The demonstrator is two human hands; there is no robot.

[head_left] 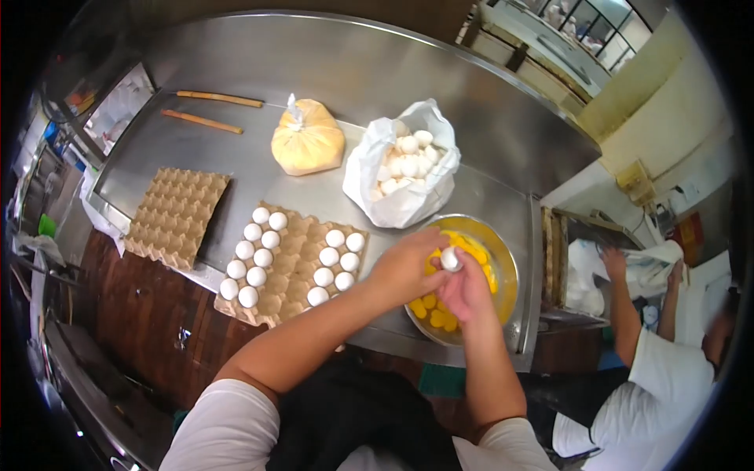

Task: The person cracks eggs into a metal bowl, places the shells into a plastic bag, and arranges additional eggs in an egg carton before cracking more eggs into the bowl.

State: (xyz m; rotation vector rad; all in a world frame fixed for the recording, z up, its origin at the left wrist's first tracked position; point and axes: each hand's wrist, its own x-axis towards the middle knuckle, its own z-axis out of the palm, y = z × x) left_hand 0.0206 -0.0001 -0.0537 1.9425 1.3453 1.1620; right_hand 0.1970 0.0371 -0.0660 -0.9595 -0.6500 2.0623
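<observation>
Over a metal bowl (509, 294) holding several yellow yolks (436, 314), my left hand (408, 263) and my right hand (465, 286) meet around one white egg (450, 259). The fingers of both hands are closed on it. Whether its shell is cracked is too small to tell. Left of the bowl, an egg carton (287, 263) holds white eggs in rows at both sides, with bare cups between them. A white plastic bag (373, 177) filled with white shells or eggs stands open behind the bowl.
An empty carton (177, 216) lies at the table's left edge. A tied bag of yellow contents (309, 145) and two wooden sticks (203, 121) are farther back on the metal table (251, 63). At right, another person (660, 369) handles white plastic.
</observation>
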